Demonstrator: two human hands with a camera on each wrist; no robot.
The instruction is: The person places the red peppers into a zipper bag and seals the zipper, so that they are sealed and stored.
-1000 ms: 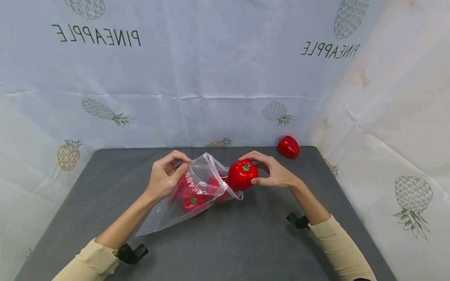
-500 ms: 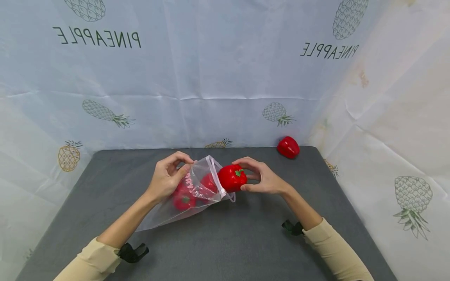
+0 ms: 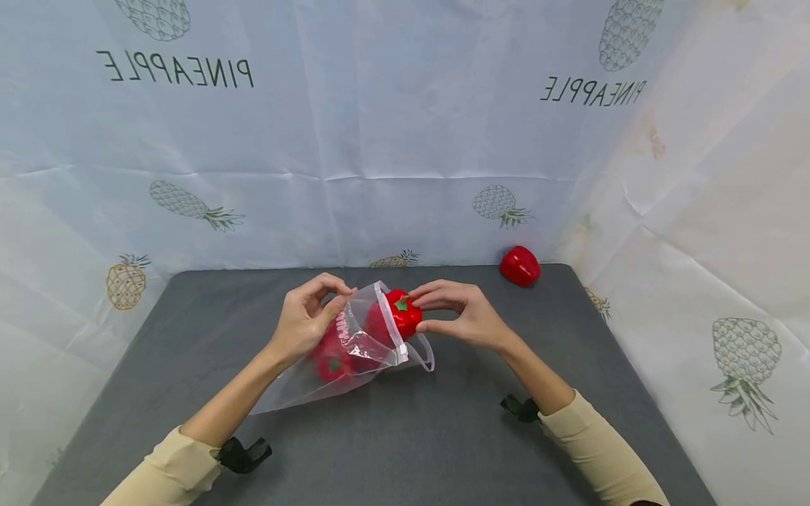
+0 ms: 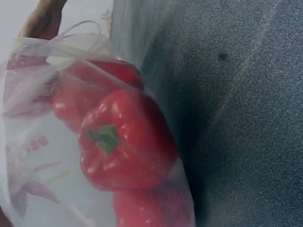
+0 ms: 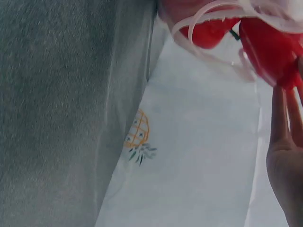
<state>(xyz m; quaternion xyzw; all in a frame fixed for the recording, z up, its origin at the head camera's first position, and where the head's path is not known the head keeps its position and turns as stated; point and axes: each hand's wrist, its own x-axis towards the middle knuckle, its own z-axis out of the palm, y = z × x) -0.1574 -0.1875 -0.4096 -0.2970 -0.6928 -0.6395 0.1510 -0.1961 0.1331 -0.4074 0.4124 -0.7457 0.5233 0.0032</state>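
My left hand (image 3: 308,313) pinches the upper edge of a clear mesh produce bag (image 3: 294,392) with a pale drawstring rim, tilted with its mouth toward the right. Several red bell peppers (image 4: 125,142) lie inside, seen through the bag. At the mouth, another red bell pepper (image 3: 408,318) sits partly within the rim, its green stem facing outward. Thumb and fingers of my right hand (image 3: 467,314) hold that pepper's outer end. In the right wrist view the fingers lie against the pepper (image 5: 267,52), whose lower end shows outside the drawstring loop.
One more red bell pepper (image 3: 520,266) lies at the back right edge of the dark grey table (image 3: 405,443). A pineapple-printed white cloth (image 3: 405,140) hangs behind and along the sides. Dark straps (image 3: 243,455) hang at both wrists.
My right hand has moved left, carrying the bell pepper from beside the bag's mouth to partly inside it. My left hand keeps its pinch on the bag. The far pepper has not moved.
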